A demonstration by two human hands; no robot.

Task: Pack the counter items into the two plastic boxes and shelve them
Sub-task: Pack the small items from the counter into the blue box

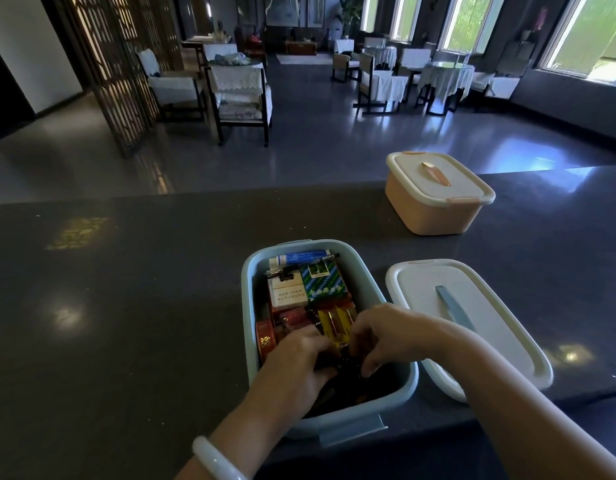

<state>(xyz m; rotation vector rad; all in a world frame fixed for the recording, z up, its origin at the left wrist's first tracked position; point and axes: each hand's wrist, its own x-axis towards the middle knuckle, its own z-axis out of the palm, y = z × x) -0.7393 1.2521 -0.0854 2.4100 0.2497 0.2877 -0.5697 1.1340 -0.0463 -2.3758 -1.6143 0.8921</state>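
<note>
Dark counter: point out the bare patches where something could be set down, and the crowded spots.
The dark stone counter lies bare left of the open blue plastic box, and between that box and the lidded pink plastic box. Right of the blue box, its white lid with a blue handle fills the space. Inside the box it is crowded: packets, plus both hands.

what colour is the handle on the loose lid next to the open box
Blue, on a white lid; the handle shows clearly in the head view.

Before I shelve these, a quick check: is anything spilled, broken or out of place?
Nothing spilled or broken. The blue box is open, its lid flat beside it, both hands inside. The pink box is lidded.
</note>
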